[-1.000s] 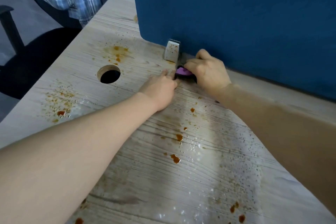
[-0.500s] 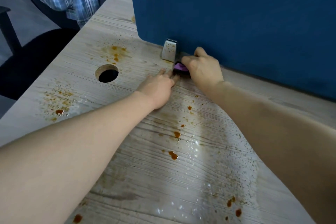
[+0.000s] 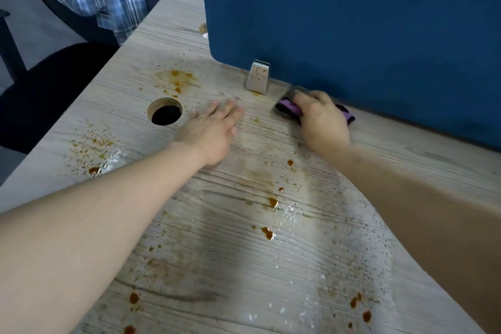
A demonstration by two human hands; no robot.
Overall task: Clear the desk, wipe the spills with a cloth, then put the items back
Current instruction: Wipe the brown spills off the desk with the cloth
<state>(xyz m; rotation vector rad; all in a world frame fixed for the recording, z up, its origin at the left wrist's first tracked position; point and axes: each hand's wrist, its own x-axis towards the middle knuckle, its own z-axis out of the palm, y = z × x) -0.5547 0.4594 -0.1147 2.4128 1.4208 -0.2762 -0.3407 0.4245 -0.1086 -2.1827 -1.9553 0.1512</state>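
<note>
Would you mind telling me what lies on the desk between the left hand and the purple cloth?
In the head view, only desk with faint brown specks.

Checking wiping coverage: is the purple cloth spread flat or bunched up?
Bunched: the purple cloth is a small wad under the right hand, ends poking out on both sides.

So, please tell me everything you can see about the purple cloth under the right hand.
The purple cloth looks like a soft pad or folded cloth, purple with dark grey edges; its material is unclear. It lies flat on the wooden desk, close to the foot of the blue partition, just right of the metal bracket. The right hand covers its middle with curled fingers, so only both ends show.
</note>
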